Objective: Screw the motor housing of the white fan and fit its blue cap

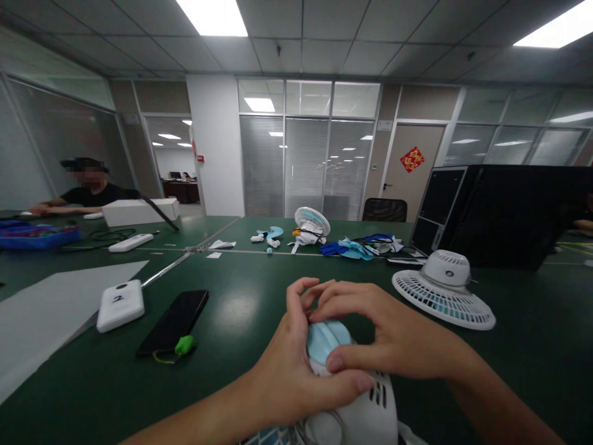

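Note:
A white fan housing [382, 417] with slots in its side is close in front of me at the bottom. On its upper end sits a round light-blue knob [328, 340] with a raised ridge. My left hand [294, 377] is wrapped round the housing, its thumb lying across the white shell below the knob. My right hand [398, 327] is closed over the knob from the right, thumb on its near edge and fingers at its far edge. The fingertips of both hands meet behind the knob. Part of a fan grille [271, 436] shows under my left hand.
Another white fan head [447, 272] lies grille-down at right, near a black computer case [500, 216]. A small fan [312, 225] and blue gloves [352, 248] are farther back. At left lie a phone [173, 324] and white box [121, 305]. A person [92, 185] sits far left.

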Action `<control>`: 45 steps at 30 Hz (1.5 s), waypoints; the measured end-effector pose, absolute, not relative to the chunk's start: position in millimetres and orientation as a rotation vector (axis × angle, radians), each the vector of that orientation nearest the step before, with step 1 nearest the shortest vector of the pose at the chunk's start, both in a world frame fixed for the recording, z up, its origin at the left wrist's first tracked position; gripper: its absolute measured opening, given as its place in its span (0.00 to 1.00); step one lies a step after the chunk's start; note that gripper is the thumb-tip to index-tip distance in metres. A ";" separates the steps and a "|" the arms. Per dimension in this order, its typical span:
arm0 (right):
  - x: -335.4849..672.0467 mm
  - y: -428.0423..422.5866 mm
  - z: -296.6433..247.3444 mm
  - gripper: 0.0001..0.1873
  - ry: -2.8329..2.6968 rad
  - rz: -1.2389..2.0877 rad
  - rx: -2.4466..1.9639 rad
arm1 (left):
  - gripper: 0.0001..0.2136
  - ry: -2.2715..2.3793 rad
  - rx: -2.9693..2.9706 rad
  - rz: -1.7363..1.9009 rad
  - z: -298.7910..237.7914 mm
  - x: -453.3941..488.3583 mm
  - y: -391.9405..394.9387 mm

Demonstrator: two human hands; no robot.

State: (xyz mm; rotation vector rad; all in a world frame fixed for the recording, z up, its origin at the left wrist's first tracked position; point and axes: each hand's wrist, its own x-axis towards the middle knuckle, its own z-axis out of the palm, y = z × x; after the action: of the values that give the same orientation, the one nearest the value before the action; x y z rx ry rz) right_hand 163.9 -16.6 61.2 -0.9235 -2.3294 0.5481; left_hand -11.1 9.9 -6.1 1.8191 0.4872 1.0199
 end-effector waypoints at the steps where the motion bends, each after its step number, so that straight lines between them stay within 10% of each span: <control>1: 163.1 -17.0 60.7 0.17 -2.339 0.549 -0.928 | 0.45 0.489 1.825 1.020 -6.4 -11.2 9.7; 45: 147.1 -32.8 58.9 0.11 -2.107 0.459 -1.228 | 0.50 0.464 1.879 1.103 -26.0 -2.1 22.3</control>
State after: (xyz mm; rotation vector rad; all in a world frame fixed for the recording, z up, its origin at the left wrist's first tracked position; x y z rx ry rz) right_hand 147.1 -32.8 58.9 -1.2285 -2.1070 0.4595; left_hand -2.1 22.3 -26.0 1.8790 0.4637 1.1032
